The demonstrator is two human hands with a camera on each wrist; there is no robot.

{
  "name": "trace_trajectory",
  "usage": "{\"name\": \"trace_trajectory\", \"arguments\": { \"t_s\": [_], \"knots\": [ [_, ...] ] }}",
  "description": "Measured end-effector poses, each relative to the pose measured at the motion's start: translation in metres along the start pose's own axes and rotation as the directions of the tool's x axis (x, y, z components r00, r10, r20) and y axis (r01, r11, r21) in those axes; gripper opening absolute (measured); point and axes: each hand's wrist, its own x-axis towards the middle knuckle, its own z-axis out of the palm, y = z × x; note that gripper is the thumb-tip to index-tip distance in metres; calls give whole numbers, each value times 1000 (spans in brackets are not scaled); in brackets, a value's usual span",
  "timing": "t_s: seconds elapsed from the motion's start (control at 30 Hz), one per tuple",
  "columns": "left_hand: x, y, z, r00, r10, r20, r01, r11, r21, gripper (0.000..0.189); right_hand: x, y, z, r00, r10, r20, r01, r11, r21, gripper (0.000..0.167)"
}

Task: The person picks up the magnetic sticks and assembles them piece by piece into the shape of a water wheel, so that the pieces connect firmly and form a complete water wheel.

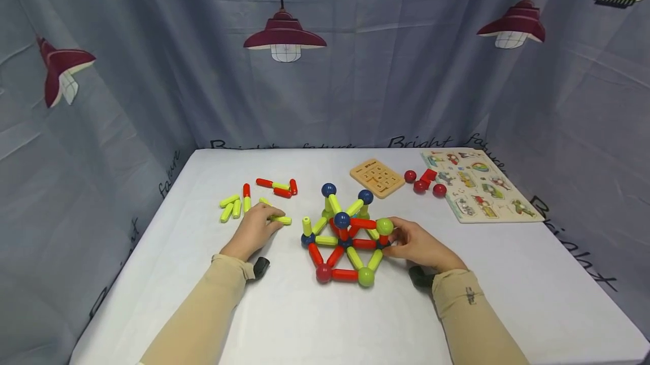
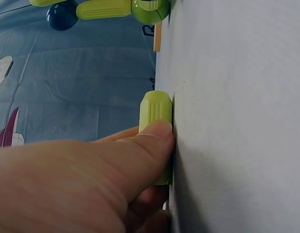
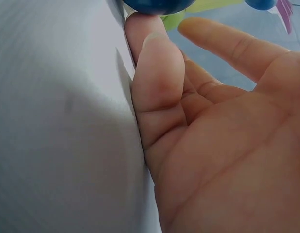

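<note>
My left hand (image 1: 255,231) pinches a yellow-green magnetic rod (image 2: 156,109) between thumb and fingers, low at the white table. Right of it stands a magnetic ball-and-rod structure (image 1: 345,275) of red and yellow-green rods with blue, green and red balls. One yellow-green rod (image 1: 307,226) sticks straight up from its left blue ball (image 1: 307,240). At the structure's right corner, my right hand (image 1: 418,245) holds around a blue ball, fingertips right at it. Close up, that blue ball (image 3: 159,4) shows only at the frame's top edge, with the bent fingers (image 3: 159,77) low along the table.
Several loose rods (image 1: 237,208) lie beyond my left hand, red and yellow-green. A wooden number board (image 1: 377,177) lies behind the structure. Dark red balls (image 1: 439,190) and red pieces (image 1: 428,176) sit beside a picture puzzle board (image 1: 482,184) at the back right.
</note>
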Motion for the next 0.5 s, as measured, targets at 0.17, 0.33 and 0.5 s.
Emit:
{"name": "trace_trajectory", "arguments": {
  "t_s": [0.17,0.33,0.5],
  "knots": [
    [2,2,0,999,12,39,-10,999,-53,28,0,4,-1,1000,-2,-10,2,1000,-16,62],
    [0,7,-4,998,60,25,-57,990,-128,30,-1,4,-1,1000,-3,-12,3,1000,-3,61],
    [-7,23,-14,982,136,-134,-157,974,-164,32,0,1,0,1000,-10,1,10,1000,12,61]
  ]
}}
